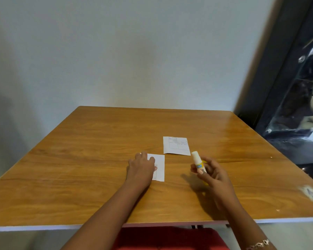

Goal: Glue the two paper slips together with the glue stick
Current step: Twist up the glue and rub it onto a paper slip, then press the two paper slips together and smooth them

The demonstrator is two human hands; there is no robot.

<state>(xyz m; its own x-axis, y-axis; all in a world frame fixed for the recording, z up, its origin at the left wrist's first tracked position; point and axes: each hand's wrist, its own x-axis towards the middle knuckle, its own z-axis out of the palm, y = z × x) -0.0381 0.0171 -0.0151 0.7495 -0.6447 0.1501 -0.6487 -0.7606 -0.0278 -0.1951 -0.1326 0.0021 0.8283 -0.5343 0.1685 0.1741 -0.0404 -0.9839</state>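
Note:
Two white paper slips lie on the wooden table (79, 159). The near slip (160, 167) sits under my left hand (141, 167), whose fingers press flat on its left part. The far slip (176, 146), printed with a table of lines, lies free a little behind and to the right. My right hand (211, 175) holds a yellow and white glue stick (197, 162) tilted above the table, its white end pointing up and away, to the right of the near slip.
A white wall stands behind the table. A dark glass cabinet (296, 98) is at the right. A white scuff mark (311, 193) shows near the table's right corner. A red seat (170, 239) lies below the front edge.

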